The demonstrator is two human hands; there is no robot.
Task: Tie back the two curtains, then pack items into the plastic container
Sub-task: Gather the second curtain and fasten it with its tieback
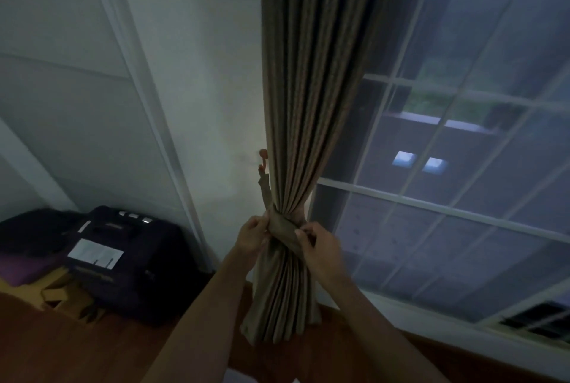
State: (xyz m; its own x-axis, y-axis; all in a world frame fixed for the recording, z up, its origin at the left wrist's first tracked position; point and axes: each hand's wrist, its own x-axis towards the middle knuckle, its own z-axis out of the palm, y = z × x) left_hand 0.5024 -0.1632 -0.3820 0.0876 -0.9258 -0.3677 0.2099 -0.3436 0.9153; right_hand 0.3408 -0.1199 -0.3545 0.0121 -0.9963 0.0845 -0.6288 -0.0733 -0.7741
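A brown pleated curtain hangs at the left side of the window, gathered into a bundle low down. A matching fabric tieback wraps around the bundle, and its strap runs up to a small hook on the wall. My left hand pinches the tieback at the bundle's left edge. On the right edge, my right hand grips the same band with its fingers closed on the cloth. The plastic container is not in view.
A large gridded window fills the right side, with a white sill below it. A dark suitcase and dark bags sit on the wooden floor at the left, against a white panelled wall.
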